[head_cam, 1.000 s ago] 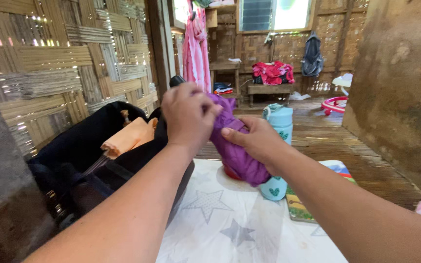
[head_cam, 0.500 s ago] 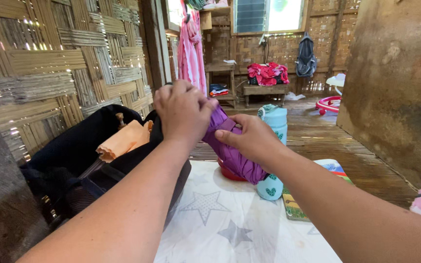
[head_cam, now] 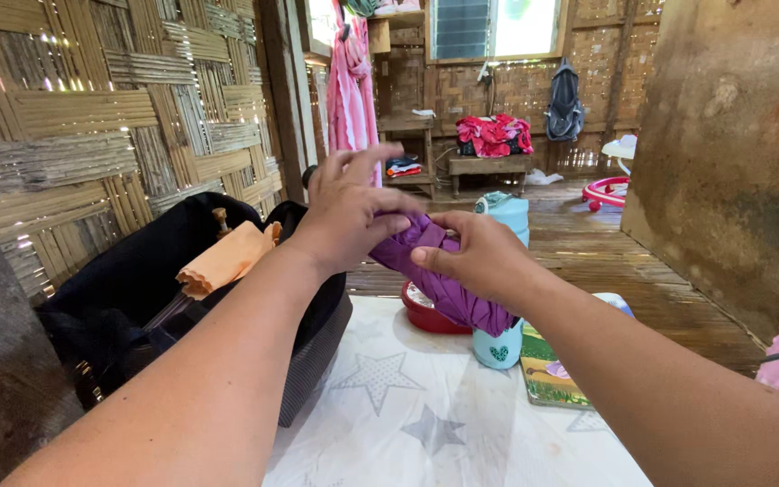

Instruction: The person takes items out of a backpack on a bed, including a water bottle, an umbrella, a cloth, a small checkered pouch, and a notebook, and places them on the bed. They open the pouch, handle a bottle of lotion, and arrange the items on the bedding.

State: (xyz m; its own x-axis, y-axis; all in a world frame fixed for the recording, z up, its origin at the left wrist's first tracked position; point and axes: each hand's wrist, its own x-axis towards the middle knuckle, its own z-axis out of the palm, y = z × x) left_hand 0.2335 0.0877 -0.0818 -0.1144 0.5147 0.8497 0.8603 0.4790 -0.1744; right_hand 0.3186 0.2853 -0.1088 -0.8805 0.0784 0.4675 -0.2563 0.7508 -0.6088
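A folded purple umbrella point(head_cam: 448, 284) is held up over a low table. My right hand point(head_cam: 480, 257) grips its middle. My left hand point(head_cam: 349, 212) rests on its upper end with the fingers spread apart. Behind the umbrella stands a light blue bottle point(head_cam: 505, 216) with a heart on its base. A red bowl point(head_cam: 426, 316) sits on the table below my hands.
An open black bag point(head_cam: 137, 307) with an orange cloth point(head_cam: 227, 257) sits left, against a woven bamboo wall. The table carries a white star-print cloth point(head_cam: 389, 406) and a colourful book point(head_cam: 552, 379). Pink clothes point(head_cam: 351, 90) hang behind; a bench with red cloth point(head_cam: 493, 135) stands far back.
My left hand's fingers have opened and spread over the umbrella's top end. Both hands and the umbrella have stayed in about the same place.
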